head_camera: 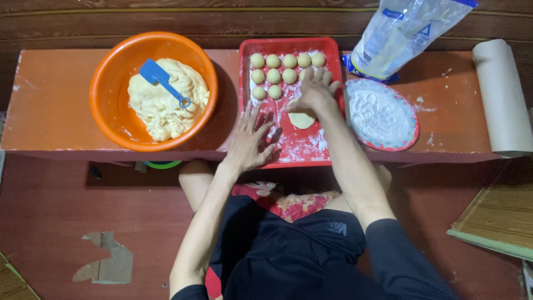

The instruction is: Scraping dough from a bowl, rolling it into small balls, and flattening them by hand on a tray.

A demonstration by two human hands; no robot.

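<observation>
**Dough Balls Lined Up on a Floured Red Tray**

The right hand (pixel 315 89) lay flat, fingers spread, over the red tray (pixel 333 105), its palm just above a flattened dough piece (pixel 301 120) and its fingertips touching the nearest of the dough balls (pixel 281 68), which stood in neat rows at the far end, probably to keep them apart; the left hand (pixel 249 140) pressed open and empty on the tray's near left edge, seemingly to steady it; an orange bowl (pixel 111 78) at the left held bulk dough (pixel 166 100) with a blue scraper (pixel 161 79) resting on it; a plate of flour (pixel 381 114) and a flour bag (pixel 405 33) sat right of the tray, within easy reach for dusting; a paper roll (pixel 502 94) lay at the bench's far right.
</observation>
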